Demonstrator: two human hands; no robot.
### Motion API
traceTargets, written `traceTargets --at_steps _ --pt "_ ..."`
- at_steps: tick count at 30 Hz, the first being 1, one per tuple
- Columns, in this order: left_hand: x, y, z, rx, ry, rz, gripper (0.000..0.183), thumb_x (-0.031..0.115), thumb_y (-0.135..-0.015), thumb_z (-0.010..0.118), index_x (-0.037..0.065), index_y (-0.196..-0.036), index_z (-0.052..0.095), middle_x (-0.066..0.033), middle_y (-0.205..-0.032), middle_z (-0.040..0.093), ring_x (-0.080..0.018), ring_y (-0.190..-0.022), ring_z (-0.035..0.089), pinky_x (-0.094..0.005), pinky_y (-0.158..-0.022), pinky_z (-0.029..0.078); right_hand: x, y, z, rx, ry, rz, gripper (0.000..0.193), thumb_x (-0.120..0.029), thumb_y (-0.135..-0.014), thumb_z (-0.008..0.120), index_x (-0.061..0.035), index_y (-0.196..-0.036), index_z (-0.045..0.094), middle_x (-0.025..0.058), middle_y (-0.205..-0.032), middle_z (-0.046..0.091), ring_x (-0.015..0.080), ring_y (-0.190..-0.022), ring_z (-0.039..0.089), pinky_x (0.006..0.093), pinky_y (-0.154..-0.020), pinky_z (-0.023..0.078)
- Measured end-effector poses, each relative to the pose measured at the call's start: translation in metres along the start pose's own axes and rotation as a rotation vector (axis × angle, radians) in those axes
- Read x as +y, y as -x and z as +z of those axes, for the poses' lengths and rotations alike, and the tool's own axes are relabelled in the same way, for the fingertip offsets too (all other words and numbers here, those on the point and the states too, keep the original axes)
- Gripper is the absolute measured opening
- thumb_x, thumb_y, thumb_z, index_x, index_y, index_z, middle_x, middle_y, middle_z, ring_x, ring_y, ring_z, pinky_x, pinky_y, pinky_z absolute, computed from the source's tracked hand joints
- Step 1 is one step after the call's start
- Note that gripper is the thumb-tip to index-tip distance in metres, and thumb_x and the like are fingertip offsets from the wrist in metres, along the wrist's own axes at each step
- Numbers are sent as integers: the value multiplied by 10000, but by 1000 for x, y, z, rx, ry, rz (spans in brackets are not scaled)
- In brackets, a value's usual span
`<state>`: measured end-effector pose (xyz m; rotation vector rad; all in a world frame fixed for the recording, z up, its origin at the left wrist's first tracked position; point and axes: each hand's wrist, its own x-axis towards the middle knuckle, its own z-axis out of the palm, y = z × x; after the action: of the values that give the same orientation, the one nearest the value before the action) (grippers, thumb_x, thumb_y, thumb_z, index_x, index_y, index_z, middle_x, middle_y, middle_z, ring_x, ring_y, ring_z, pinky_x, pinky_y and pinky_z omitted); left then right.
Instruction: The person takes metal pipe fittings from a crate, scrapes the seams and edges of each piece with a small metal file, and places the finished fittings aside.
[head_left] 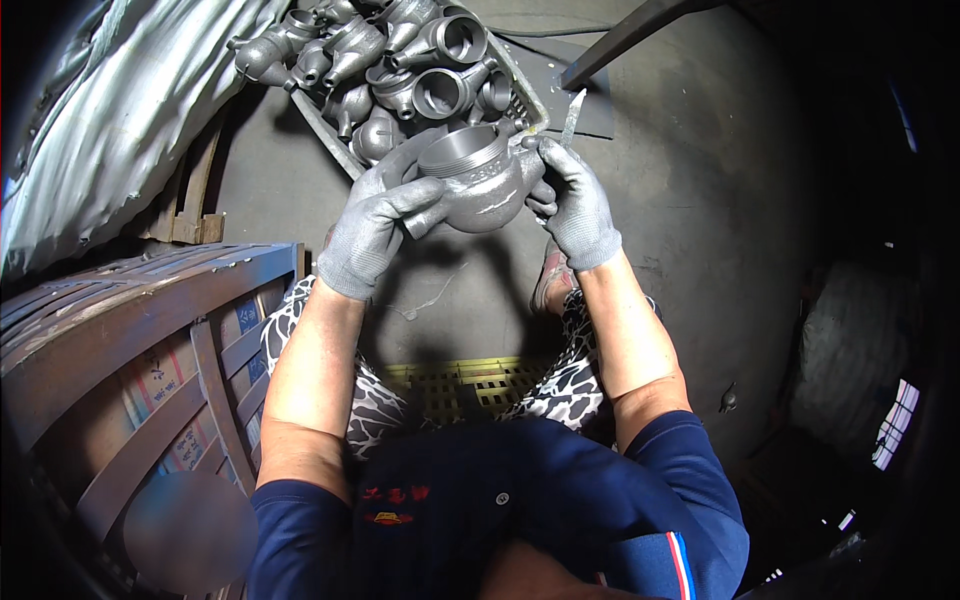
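Observation:
A grey metal casting (487,203), with a round threaded mouth and short pipe stubs, is held up in front of me. My left hand (368,235), in a grey glove, is closed round its left side and a stub. In my right hand (580,210), also gloved, is a knife (573,118) with its narrow blade pointing up and away. The right fingers are bent close against the casting's right side; whether they also grip it is hard to see. The knife's handle is hidden in the glove.
Just beyond my hands, similar castings (355,50) are heaped in a plastic crate (525,85). Slatted wooden rack (150,330) stands at my left, below white sheeting (130,110). Under me is a yellow slatted seat (450,385). One small dark piece (729,398) lies on the floor at right.

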<state>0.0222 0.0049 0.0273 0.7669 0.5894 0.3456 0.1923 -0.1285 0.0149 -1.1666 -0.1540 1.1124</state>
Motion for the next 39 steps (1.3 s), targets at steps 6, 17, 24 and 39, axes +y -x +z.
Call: traceTargets --at_steps 6,17,24,39 --pt "-6 1 4 2 -196 57 677 145 -769 651 -3 -1375 388 -30 -991 581 -49 -666 452 -184 -530 324 0 1 2 76 51 4 246 -219 -955 475 -33 -1055 600 -44 -654 457 31 -484 323 188 -435 253" --pt "-11 0 0 -66 -115 43 699 107 -703 612 -12 -1359 403 -46 -1022 578 -59 -660 447 -186 -530 331 -1 -1 4 117 172 -7 247 -216 -940 506 -30 -1072 603 -45 -700 480 28 -503 336 184 -439 244" --pt "-10 -2 -9 -162 -29 -38 697 95 -720 580 -39 -1370 366 -81 -1090 555 -83 -698 461 -205 -562 366 -2 -1 2 92 108 -8 248 -209 -942 502 -24 -1075 601 -46 -702 454 24 -508 329 180 -437 245" --pt "-15 -3 -14 21 89 42 412 148 -943 470 -32 -1312 442 -151 -1235 552 -219 -1077 587 -317 -912 503 7 -12 -19 123 -16 130 191 -270 -933 524 -94 -960 592 -72 -572 362 30 -431 280 194 -390 215"
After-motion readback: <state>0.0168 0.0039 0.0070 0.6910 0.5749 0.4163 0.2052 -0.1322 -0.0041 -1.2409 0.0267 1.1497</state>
